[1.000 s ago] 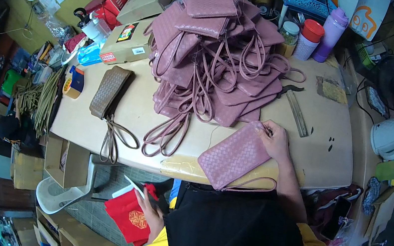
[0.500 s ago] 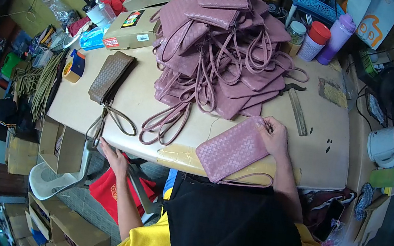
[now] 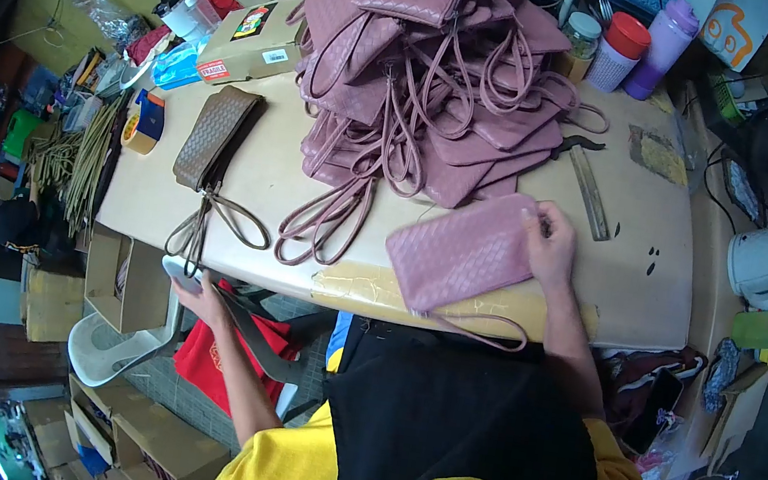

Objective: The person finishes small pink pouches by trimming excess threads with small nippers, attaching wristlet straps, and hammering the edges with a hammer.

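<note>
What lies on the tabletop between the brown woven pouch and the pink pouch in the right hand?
In the head view, looped pink straps from the pouch pile lie between the brown pouch and the held pink pouch.

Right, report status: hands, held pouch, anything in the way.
Right hand gripping pink pouch at its right end. Left hand off the table, grip unclear. Pouch pile crowding the space just beyond.
</note>
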